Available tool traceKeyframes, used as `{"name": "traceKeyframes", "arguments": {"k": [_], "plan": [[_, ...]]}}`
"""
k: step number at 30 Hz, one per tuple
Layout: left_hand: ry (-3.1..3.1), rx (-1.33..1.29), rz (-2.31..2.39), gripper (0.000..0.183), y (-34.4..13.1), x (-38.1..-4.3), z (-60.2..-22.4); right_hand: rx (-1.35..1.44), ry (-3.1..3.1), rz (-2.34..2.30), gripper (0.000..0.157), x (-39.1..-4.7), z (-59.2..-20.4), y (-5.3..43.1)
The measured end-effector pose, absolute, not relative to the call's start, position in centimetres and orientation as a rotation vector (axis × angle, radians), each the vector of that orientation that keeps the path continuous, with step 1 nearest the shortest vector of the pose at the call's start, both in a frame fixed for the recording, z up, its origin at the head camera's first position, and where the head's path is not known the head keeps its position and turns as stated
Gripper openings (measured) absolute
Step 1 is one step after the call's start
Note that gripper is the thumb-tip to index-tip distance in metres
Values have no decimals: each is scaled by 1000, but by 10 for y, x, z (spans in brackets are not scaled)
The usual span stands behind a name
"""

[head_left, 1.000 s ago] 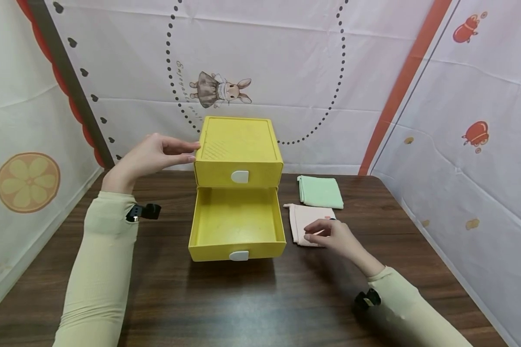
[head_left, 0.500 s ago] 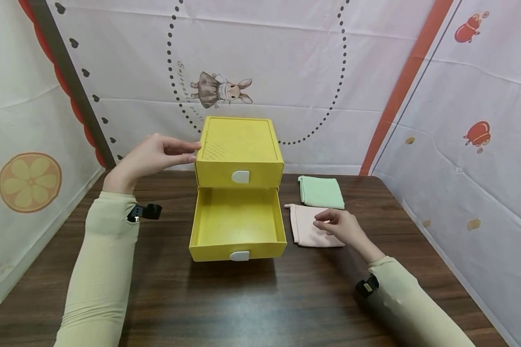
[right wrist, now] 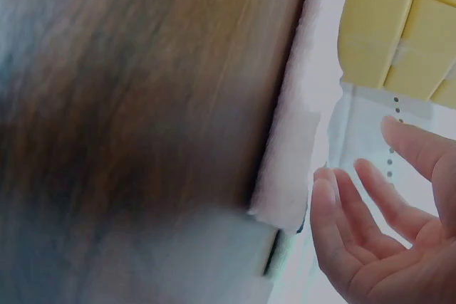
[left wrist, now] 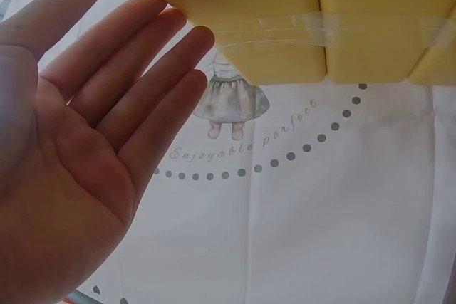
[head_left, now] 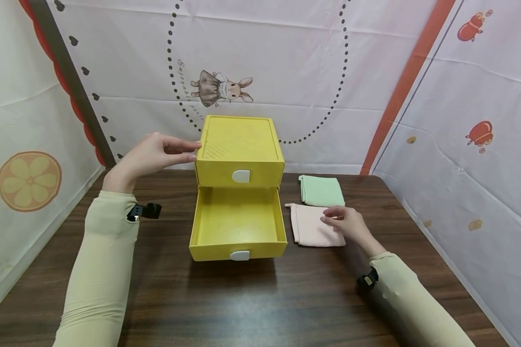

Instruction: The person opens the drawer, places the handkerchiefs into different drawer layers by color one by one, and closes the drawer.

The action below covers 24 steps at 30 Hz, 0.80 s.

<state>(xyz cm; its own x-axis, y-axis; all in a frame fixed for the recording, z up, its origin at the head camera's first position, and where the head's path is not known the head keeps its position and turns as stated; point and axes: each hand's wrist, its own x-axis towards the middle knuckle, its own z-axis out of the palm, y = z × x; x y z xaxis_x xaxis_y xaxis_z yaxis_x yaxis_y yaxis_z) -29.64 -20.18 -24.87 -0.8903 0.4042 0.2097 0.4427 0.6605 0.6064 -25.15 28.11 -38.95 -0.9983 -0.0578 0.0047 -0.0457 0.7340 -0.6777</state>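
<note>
A yellow two-drawer box [head_left: 243, 140] stands at the back of the table. Its lower drawer [head_left: 238, 251] is pulled out and bare inside; the upper drawer, with a white tab, is closed. My left hand [head_left: 154, 153] rests its fingertips against the box's upper left edge, fingers nearly straight in the left wrist view. Right of the box lies a folded pink cloth [head_left: 308, 229]. Over its right part is my right hand [head_left: 351, 225], holding nothing, thumb apart from loosely bent fingers [right wrist: 324, 208]. Whether these fingertips touch the cloth, I cannot tell.
A folded green cloth [head_left: 323, 192] lies just behind the pink one. The dark wooden table [head_left: 239, 303] extends in front of the box. Printed white sheets [head_left: 304, 72] hang behind and on both sides.
My right hand has shifted right and slightly back, from the pink cloth's front middle to its right edge. The left hand stays at the box, and the drawers have not moved.
</note>
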Motion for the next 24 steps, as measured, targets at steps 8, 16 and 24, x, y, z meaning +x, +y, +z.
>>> {"name": "traceKeyframes", "arguments": {"k": [8, 16, 24], "plan": [[-2811, -714, -1056, 45, -202, -297, -248, -40, 2939, -1114, 42, -253, -392, 288], [-2808, -720, -1072, 45, -202, -296, -248, 9, 2967, -1127, 40, -254, -394, 298], [-2809, -714, -1064, 46, -201, -296, -248, 91, 2974, -1105, 42, -255, -397, 304]]}}
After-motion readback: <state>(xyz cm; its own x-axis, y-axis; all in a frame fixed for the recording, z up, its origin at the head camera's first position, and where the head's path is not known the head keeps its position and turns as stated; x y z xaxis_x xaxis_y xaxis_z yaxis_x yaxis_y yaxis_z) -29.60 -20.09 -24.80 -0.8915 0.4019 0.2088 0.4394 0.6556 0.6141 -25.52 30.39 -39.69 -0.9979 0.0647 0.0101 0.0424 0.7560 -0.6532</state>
